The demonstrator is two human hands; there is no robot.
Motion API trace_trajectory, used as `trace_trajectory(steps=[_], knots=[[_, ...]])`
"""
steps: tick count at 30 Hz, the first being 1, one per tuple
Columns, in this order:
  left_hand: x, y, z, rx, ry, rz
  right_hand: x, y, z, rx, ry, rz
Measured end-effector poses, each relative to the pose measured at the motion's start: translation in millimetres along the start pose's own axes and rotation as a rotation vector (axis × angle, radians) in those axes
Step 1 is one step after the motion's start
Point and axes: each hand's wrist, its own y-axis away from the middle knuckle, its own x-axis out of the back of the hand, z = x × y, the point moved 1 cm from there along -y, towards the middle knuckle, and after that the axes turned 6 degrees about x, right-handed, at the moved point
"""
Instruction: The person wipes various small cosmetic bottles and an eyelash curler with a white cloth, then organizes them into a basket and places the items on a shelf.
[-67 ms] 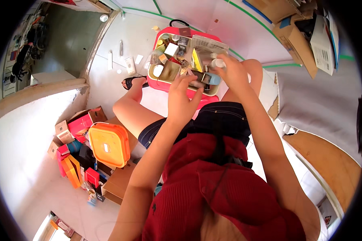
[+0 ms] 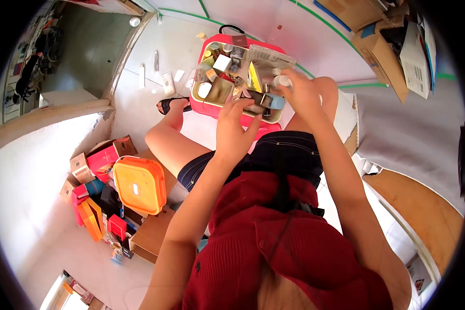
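A cream tray (image 2: 193,99) full of small jars, bottles and packets sits on a pink-red stool (image 2: 219,39) between my knees. My right hand (image 2: 300,95) is closed on a small white round jar (image 2: 282,80) at the tray's right side. At the near edge, my left hand (image 2: 234,128) has its fingers apart and holds nothing that I can see. Near its fingertips lie dark bottles and a light-blue bottle (image 2: 277,102). A yellow packet (image 2: 253,78), a white box (image 2: 222,63) and a white round lid (image 2: 204,90) are also in the tray.
On the floor to the left, an orange-lidded tub (image 2: 139,185) rests among several boxes, with an open cardboard box (image 2: 151,235) nearby. A white tube (image 2: 168,83) lies beside my sandalled foot (image 2: 171,105). Cardboard boxes (image 2: 380,59) stand at the upper right, above a grey cloth-covered surface (image 2: 405,134).
My left hand's fingertips have drawn back slightly toward me. My right hand stays almost in place with the white jar.
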Motion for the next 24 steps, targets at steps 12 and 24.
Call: trace_trajectory(steps=[12,24], knots=[[8.0,5.8,-1.1,0.631,0.924,-0.203,84.7,27.9,-45.5,-0.156,-0.328,0.069],[28.4,19.1,39.1,0.780,1.435,-0.723,98.5,25.2,-70.2,-0.281,-0.842,-0.158]])
